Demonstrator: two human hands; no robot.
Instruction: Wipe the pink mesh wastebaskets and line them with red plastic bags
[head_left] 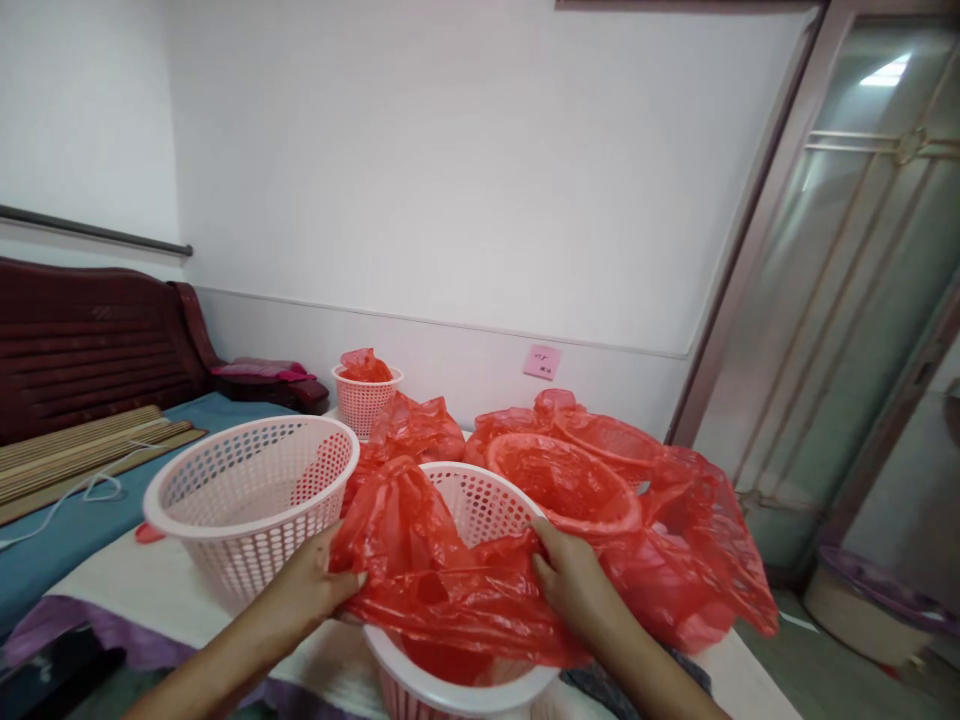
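Observation:
A red plastic bag (457, 590) stretches across the top of a white perforated basket (472, 693), partly hanging into it. My left hand (330, 572) grips the bag at its left side, thumb pressed on the plastic. At the basket's right rim, my right hand (566, 570) has its fingers closed on the bag's other side. Left of them stands another white basket (251, 500) with nothing visible inside. Behind and to the right, a basket (566, 485) is covered in red plastic, with more red bags (690, 560) bunched around it.
A small white basket (366, 400) holding red plastic stands by the wall. A dark wooden headboard (90, 340) and rolled mat (82, 450) are at left. A pink note (541, 362) is on the wall. A lined bin (870, 610) stands right.

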